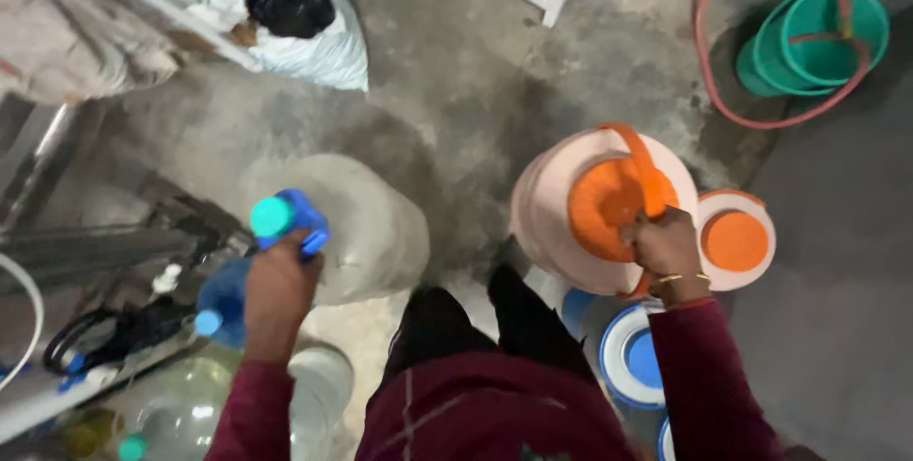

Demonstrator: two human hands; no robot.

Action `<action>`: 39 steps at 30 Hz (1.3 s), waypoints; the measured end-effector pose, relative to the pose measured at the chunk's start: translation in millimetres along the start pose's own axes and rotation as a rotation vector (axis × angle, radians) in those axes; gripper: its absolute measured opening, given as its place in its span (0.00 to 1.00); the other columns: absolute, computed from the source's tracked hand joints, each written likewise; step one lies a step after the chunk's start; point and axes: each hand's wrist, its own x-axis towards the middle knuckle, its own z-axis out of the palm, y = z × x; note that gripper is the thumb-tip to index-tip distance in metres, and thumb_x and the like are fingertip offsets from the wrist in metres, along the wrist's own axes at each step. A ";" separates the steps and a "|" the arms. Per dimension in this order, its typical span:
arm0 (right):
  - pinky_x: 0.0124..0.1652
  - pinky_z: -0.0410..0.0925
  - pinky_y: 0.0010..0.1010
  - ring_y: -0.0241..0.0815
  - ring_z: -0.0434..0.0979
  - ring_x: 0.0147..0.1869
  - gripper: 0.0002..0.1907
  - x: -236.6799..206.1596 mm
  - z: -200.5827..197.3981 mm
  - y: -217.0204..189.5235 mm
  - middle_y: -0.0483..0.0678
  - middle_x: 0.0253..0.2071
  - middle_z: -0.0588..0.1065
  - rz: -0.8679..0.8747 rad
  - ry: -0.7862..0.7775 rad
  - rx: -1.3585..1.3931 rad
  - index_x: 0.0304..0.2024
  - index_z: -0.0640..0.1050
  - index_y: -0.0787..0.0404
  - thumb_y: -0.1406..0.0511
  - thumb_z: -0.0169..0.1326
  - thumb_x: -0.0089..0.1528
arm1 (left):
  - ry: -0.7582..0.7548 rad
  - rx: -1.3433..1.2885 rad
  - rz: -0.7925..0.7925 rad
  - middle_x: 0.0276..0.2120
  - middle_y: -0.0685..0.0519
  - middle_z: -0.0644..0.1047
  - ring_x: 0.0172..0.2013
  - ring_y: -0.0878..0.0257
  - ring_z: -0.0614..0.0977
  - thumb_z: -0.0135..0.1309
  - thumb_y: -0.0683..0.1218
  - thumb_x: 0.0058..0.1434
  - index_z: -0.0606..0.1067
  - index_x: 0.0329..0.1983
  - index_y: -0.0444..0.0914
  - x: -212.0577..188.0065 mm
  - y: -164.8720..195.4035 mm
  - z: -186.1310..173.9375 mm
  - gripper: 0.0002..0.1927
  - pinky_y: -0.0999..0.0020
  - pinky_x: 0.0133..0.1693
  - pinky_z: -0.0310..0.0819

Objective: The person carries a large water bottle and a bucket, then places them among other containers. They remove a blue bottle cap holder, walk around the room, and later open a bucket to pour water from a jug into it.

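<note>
Blurred clear jug (366, 223) behind left hand (279, 294)

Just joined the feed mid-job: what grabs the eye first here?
The right hand grips the orange handle of a big pink water cooler jug at centre right. The left hand holds a large clear water bottle by its blue neck. Green buckets ringed by a hose sit top right.
</note>
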 end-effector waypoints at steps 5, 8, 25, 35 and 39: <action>0.20 0.59 0.35 0.39 0.66 0.17 0.08 42.0 11.4 -26.6 0.47 0.14 0.68 -0.052 -0.024 -0.112 0.21 0.75 0.68 0.68 0.59 0.49 | 0.090 0.010 0.085 0.36 0.35 0.79 0.39 0.35 0.80 0.58 0.43 0.58 0.79 0.46 0.36 47.9 20.7 -13.3 0.13 0.46 0.39 0.76; 0.21 0.63 0.36 0.41 0.70 0.16 0.10 69.5 18.2 -48.3 0.50 0.13 0.70 -0.059 0.029 -0.150 0.21 0.75 0.68 0.66 0.60 0.48 | 0.029 0.072 -0.035 0.33 0.35 0.79 0.38 0.35 0.81 0.59 0.44 0.58 0.80 0.43 0.37 91.5 29.0 -12.0 0.11 0.44 0.39 0.75; 0.26 0.66 0.34 0.38 0.70 0.23 0.10 22.4 -56.4 -105.2 0.50 0.20 0.72 0.128 0.653 0.008 0.30 0.77 0.72 0.71 0.62 0.47 | -0.443 0.008 0.532 0.35 0.39 0.80 0.38 0.36 0.79 0.58 0.47 0.52 0.79 0.43 0.41 292.7 119.4 62.6 0.14 0.44 0.38 0.73; 0.25 0.63 0.31 0.35 0.70 0.25 0.08 3.2 -135.6 -51.6 0.46 0.25 0.72 0.184 0.986 0.216 0.33 0.76 0.69 0.74 0.61 0.53 | -0.660 0.106 0.809 0.38 0.41 0.81 0.41 0.40 0.81 0.59 0.47 0.55 0.79 0.48 0.42 342.3 268.6 73.0 0.16 0.48 0.41 0.75; 0.24 0.61 0.31 0.34 0.69 0.25 0.09 3.3 -185.2 -34.1 0.46 0.26 0.70 0.209 1.026 0.282 0.34 0.74 0.70 0.75 0.61 0.54 | -0.654 0.113 0.905 0.39 0.41 0.82 0.41 0.40 0.81 0.61 0.47 0.54 0.80 0.48 0.42 341.7 323.6 89.8 0.17 0.49 0.42 0.76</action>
